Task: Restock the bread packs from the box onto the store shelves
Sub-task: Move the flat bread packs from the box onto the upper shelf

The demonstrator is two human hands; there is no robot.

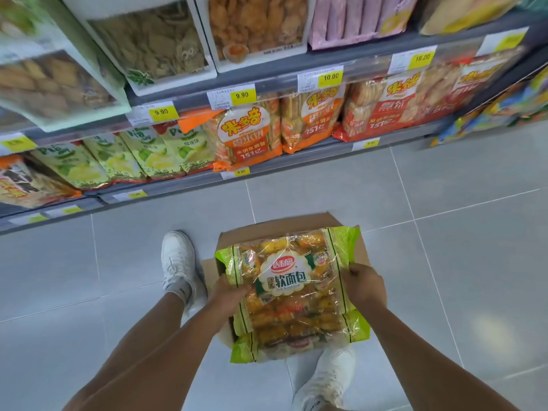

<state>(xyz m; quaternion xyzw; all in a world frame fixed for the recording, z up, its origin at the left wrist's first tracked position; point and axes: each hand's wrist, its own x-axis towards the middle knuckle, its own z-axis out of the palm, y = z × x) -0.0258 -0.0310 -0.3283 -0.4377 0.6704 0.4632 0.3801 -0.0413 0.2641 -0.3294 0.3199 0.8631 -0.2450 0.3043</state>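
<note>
A large clear bread pack point(289, 287) with green ends and a white label lies over an open cardboard box point(284, 222) on the tiled floor. My left hand point(226, 293) grips the pack's left edge, fingers curled onto its top. On the opposite side, my right hand point(363, 284) grips the right edge. A second green-ended pack point(275, 348) shows beneath the first, at the box's near end. The box's inside is mostly hidden by the packs.
Grey store shelves point(267, 166) run across the top, filled with orange rice-cracker bags point(246, 137), green durian snack bags point(118, 158) and yellow price tags. My white shoes stand left point(178, 262) of the box and at its near side point(329, 378).
</note>
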